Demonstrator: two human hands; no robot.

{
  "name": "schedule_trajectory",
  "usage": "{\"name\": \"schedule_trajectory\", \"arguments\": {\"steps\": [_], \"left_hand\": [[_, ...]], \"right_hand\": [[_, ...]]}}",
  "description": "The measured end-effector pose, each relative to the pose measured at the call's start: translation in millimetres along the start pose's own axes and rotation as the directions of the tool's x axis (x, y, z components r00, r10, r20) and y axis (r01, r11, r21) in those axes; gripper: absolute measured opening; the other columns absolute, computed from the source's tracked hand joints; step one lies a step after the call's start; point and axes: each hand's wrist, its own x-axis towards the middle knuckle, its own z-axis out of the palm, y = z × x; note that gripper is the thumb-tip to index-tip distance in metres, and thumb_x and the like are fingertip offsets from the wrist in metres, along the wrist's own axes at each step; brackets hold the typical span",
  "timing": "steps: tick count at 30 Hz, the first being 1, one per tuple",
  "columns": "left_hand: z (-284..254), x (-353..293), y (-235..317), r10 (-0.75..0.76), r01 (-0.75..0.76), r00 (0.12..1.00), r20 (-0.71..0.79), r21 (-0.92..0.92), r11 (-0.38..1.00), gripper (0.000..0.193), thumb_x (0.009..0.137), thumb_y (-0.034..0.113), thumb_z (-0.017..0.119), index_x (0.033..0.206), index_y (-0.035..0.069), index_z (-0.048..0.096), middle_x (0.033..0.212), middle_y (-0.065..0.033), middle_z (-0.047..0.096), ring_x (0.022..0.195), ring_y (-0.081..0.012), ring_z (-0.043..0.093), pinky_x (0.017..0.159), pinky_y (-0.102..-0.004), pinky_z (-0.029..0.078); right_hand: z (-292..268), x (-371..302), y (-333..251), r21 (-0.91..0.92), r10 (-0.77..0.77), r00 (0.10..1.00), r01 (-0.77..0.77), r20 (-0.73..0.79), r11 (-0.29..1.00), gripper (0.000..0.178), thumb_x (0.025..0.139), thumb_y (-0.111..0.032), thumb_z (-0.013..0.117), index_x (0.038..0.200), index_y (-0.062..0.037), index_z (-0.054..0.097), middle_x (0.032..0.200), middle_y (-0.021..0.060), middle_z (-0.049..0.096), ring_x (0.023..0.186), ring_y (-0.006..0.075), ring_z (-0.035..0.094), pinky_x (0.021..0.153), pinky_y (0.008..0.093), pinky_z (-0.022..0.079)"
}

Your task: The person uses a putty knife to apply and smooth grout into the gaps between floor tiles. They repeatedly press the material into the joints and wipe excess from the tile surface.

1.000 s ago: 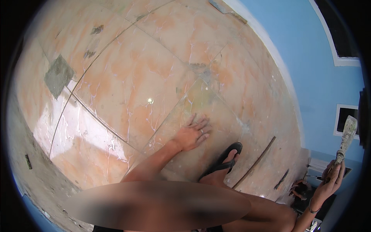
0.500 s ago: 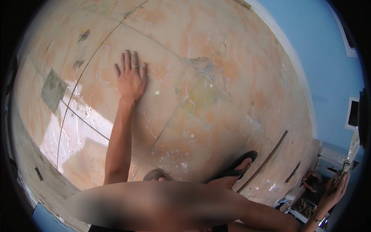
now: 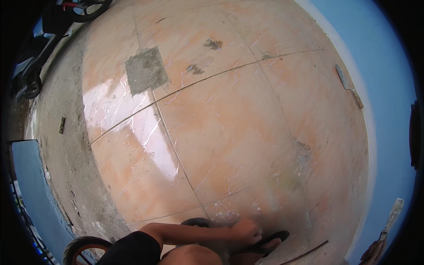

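My left hand (image 3: 246, 231) is curled closed low over the floor, next to my sandalled foot (image 3: 274, 242); its fingers are partly blurred and I see nothing in them. At the lower right edge my right hand (image 3: 374, 252), only partly in view, grips a putty knife (image 3: 392, 215) with a whitish-crusted blade pointing up, in front of the blue wall. Orange-beige marbled floor tiles (image 3: 221, 128) spread before me. A grey bare patch (image 3: 146, 70) breaks them at the upper left.
A second flat-bladed tool with a wooden handle (image 3: 356, 98) lies along the foot of the blue wall (image 3: 391, 132). A motorbike (image 3: 35, 57) stands at the upper left. A wheel (image 3: 84, 251) and a blue panel (image 3: 33, 181) are at the lower left, beside a rough concrete strip (image 3: 70, 145).
My view has turned leftward. My left hand lifted off the tile where it lay flat, and came back near my foot, fingers now curled. My right hand still holds the putty knife.
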Motion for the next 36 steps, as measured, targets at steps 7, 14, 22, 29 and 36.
{"name": "schedule_trajectory", "arguments": {"steps": [7, 14, 22, 29, 36], "left_hand": [[32.6, -32.4, -7.5, -0.121, 0.107, 0.971, -0.205, -0.075, 0.991, 0.028, 0.092, 0.027, 0.071, 0.077, 0.003, 0.073, 0.076, -0.0251, 0.071, 0.071, -0.0485, 0.07, 0.069, -0.0566, 0.058], [45.0, -26.1, 12.9, -0.015, -0.091, 0.959, -0.283, -0.356, 0.93, 0.031, 0.103, 0.023, 0.066, 0.085, 0.0, 0.071, 0.081, -0.0259, 0.07, 0.072, -0.0431, 0.07, 0.068, -0.0501, 0.055], [50.9, -18.6, -17.7, 0.177, -0.157, 0.982, 0.063, -0.245, 0.957, 0.021, 0.101, 0.017, 0.067, 0.097, -0.003, 0.073, 0.089, -0.0288, 0.066, 0.076, -0.0458, 0.062, 0.073, -0.051, 0.052], [23.0, -78.2, -3.0, -0.049, 0.052, 0.981, 0.186, -0.014, 0.999, 0.059, 0.106, 0.016, 0.065, 0.162, 0.009, 0.048, 0.12, -0.0178, 0.076, 0.115, -0.0393, 0.072, 0.106, -0.0465, 0.054], [-0.9, -113.5, 68.8, -0.38, 0.385, 0.922, -0.074, 0.06, 0.921, 0.055, 0.108, 0.021, 0.071, 0.16, 0.011, 0.052, 0.117, -0.0179, 0.078, 0.109, -0.0333, 0.075, 0.102, -0.0447, 0.056]], "right_hand": [[157.3, 68.5, -23.1, 0.461, -0.105, 0.953, -0.04, 0.286, 0.887, 0.045, 0.113, -0.027, 0.059, 0.139, 0.01, 0.064, 0.075, 0.0006, 0.048, 0.064, 0.0099, 0.043, 0.055, 0.0255, 0.03], [207.4, 61.9, -60.1, 0.34, -0.256, 0.767, 0.052, 0.589, 0.939, 0.047, 0.112, -0.024, 0.064, 0.15, 0.0035, 0.06, 0.123, 0.0128, 0.07, 0.105, 0.018, 0.06, 0.088, 0.0325, 0.047], [50.3, 57.5, -46.9, -0.093, -0.473, 0.862, 0.494, 0.182, 0.865, 0.037, 0.104, -0.008, 0.07, 0.137, 0.0094, 0.066, 0.13, 0.0193, 0.073, 0.118, 0.0257, 0.068, 0.108, 0.0404, 0.051], [-2.6, 44.5, -5.0, 0.156, -0.538, 0.814, 0.515, 0.218, 0.843, 0.033, 0.101, -0.004, 0.07, 0.131, 0.009, 0.069, 0.122, 0.0152, 0.074, 0.11, 0.0209, 0.068, 0.102, 0.0358, 0.053], [62.2, -34.1, 181.6, 0.352, -0.022, 0.561, -0.488, 0.827, 0.799, 0.022, 0.102, -0.012, 0.072, 0.116, 0.0045, 0.076, 0.086, 0.0053, 0.072, 0.071, 0.0095, 0.061, 0.066, 0.0271, 0.05]]}}
